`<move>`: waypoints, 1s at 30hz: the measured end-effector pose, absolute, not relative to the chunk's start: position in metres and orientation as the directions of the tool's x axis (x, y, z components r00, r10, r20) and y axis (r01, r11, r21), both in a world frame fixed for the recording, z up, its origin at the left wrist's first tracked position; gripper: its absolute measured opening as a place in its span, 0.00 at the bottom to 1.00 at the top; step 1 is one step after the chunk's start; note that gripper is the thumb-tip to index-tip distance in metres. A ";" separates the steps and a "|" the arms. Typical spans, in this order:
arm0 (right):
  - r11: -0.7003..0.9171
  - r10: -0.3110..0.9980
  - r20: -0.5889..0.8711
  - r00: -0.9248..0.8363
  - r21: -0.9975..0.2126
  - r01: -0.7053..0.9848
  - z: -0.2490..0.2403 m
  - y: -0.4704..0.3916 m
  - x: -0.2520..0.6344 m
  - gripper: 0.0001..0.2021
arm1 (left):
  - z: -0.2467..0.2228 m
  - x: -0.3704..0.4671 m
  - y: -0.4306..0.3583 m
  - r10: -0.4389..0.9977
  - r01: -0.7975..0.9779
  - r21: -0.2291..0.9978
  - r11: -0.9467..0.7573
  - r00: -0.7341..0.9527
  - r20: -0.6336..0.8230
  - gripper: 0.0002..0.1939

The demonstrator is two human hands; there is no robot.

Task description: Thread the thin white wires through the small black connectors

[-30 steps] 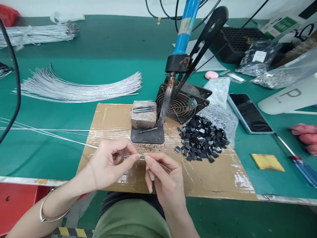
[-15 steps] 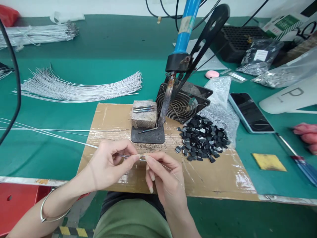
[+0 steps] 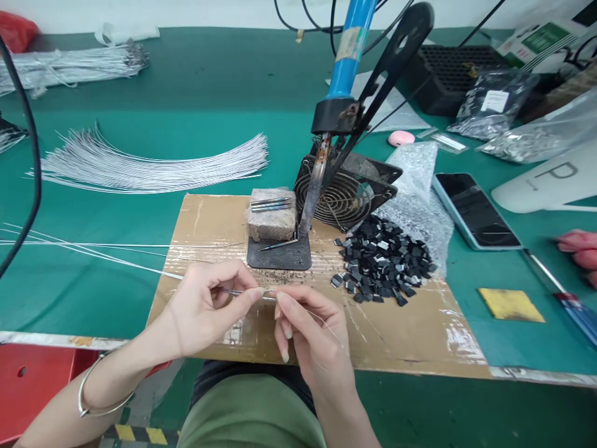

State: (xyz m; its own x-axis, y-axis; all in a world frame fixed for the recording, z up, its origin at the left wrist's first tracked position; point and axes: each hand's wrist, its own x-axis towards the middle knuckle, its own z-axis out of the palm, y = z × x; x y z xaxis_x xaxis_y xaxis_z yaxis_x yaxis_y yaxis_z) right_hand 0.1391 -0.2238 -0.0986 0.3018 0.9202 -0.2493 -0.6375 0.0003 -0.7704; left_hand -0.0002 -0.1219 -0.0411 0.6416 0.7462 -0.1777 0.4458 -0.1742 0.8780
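Above the near part of a cardboard sheet (image 3: 382,345), both hands pinch thin wires close together. My left hand (image 3: 217,305) is closed on several white wires (image 3: 116,264) that trail away to the left. Thumb and forefinger of my right hand (image 3: 310,330) are pressed together on the wire ends, a short gap from the left fingertips. A fine strand (image 3: 321,318) runs back over the right hand. Just beyond the hands stands a soldering iron (image 3: 321,174) with a blue handle, tip down by a block (image 3: 271,221) on a dark base plate (image 3: 280,256).
A heap of small black pieces (image 3: 385,261) lies right of the hands, before a fan (image 3: 345,193). Farther right are a phone (image 3: 476,211), a yellow sponge (image 3: 510,305) and a brush (image 3: 571,311). A bundle of white wires (image 3: 153,168) lies back left.
The right hand's fingertips have shifted slightly right, widening the gap to the left fingertips a little. The left hand stays almost still.
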 end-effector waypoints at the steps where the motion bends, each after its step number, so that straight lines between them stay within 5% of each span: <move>1: 0.004 0.919 -0.249 0.307 -0.770 -0.638 -0.099 -0.223 0.138 0.06 | -0.041 0.000 -0.122 0.749 0.447 0.877 -0.177 0.639 -0.174 0.14; 30: 0.081 0.873 -0.303 0.383 -0.683 -0.726 -0.096 -0.219 0.121 0.05 | -0.049 0.001 -0.127 0.785 0.395 0.875 -0.281 0.619 -0.028 0.12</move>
State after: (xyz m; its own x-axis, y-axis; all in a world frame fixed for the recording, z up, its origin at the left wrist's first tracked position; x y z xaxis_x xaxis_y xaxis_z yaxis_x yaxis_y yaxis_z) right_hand 0.1215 -0.2194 -0.0957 0.3825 0.8730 -0.3026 -0.7258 0.0812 -0.6831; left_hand 0.0009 -0.1272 -0.0488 0.6188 0.7851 -0.0276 0.3951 -0.2806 0.8747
